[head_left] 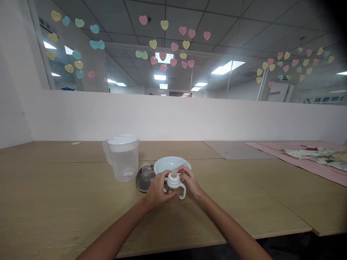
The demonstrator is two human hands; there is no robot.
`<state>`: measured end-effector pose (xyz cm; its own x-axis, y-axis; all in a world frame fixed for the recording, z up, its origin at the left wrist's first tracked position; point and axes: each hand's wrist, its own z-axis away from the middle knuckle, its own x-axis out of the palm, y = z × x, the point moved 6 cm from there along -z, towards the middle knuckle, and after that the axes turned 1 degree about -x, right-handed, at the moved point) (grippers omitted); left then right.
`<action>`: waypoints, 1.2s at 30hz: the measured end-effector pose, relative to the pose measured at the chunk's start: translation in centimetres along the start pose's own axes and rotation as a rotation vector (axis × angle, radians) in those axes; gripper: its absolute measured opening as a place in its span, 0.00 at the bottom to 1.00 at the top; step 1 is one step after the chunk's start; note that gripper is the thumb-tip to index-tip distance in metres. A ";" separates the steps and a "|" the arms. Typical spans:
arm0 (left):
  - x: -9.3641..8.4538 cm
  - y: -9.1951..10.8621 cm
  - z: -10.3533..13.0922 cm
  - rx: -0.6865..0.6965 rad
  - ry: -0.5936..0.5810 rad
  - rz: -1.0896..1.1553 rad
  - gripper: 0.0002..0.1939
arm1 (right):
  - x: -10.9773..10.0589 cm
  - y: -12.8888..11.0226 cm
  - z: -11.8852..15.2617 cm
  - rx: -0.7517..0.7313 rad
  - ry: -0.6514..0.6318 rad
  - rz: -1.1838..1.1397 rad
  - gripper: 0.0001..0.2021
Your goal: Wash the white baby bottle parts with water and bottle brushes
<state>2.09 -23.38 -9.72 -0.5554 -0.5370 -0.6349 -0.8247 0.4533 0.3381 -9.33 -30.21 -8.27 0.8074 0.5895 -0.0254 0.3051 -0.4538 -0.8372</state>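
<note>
A baby bottle (pixel 174 181) with a white collar, a pale teat and white side handles is upright between my hands, near the middle of the table. My left hand (pixel 159 188) is closed round its left side, the thumb across the front of the clear body. At the collar's right, behind the curved handle, the fingers of my right hand (pixel 191 181) are bent against the bottle. Just behind the hands is a white bowl (pixel 165 163). To its left, a dark metal tray (pixel 141 185) carries a clear dome-shaped cap (pixel 146 169). My fingers hide part of the bottle.
A translucent lidded pitcher (pixel 123 159) stands left of the tray. At the far right, a pink cloth (pixel 294 162) lies under patterned fabric (pixel 316 154). The wooden table (pixel 81 202) meets a white low wall (pixel 173 117), with glass panes above.
</note>
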 end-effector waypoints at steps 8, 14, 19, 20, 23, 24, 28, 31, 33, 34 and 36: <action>0.2 -0.3 0.5 0.005 0.152 0.035 0.31 | 0.5 -3.9 3.7 -0.766 0.104 0.658 0.07; -0.2 0.4 0.0 -0.049 0.080 0.049 0.25 | 1.4 -3.3 4.2 -0.781 0.045 0.800 0.11; -0.6 1.4 -0.5 0.002 0.027 0.076 0.24 | 0.7 -2.6 3.0 -0.571 0.130 0.644 0.16; -0.6 1.5 -0.6 0.008 0.017 0.072 0.25 | 0.7 -2.4 2.7 -0.525 0.122 0.610 0.18; -0.6 1.6 -0.5 0.018 0.010 0.054 0.25 | 0.9 -1.4 1.9 -0.372 0.066 0.529 0.22; -0.6 1.5 -0.5 0.019 0.009 0.050 0.25 | 0.8 -1.1 1.8 -0.334 0.057 0.511 0.23; -0.4 1.2 -0.4 0.019 -0.003 0.043 0.25 | 0.5 -0.6 1.6 -0.297 0.087 0.485 0.22; -0.3 0.8 -0.3 0.007 -0.003 0.041 0.28 | 0.4 -0.8 1.8 -0.320 0.086 0.472 0.16; -0.2 0.7 -0.2 0.003 0.000 0.043 0.30 | 0.3 -1.1 1.9 -0.332 0.083 0.445 0.13; -0.2 0.6 -0.2 -0.002 0.003 0.046 0.30 | 0.2 -1.2 1.9 -0.336 0.092 0.428 0.12; -0.2 0.5 -0.1 -0.024 0.014 0.053 0.33 | -0.2 -1.4 2.0 -0.340 0.124 0.390 0.10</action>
<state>1.79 -23.16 -9.40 -0.5998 -0.5227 -0.6058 -0.7963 0.4644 0.3877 -10.91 -28.39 -8.19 0.9409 0.2595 -0.2176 0.1001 -0.8270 -0.5533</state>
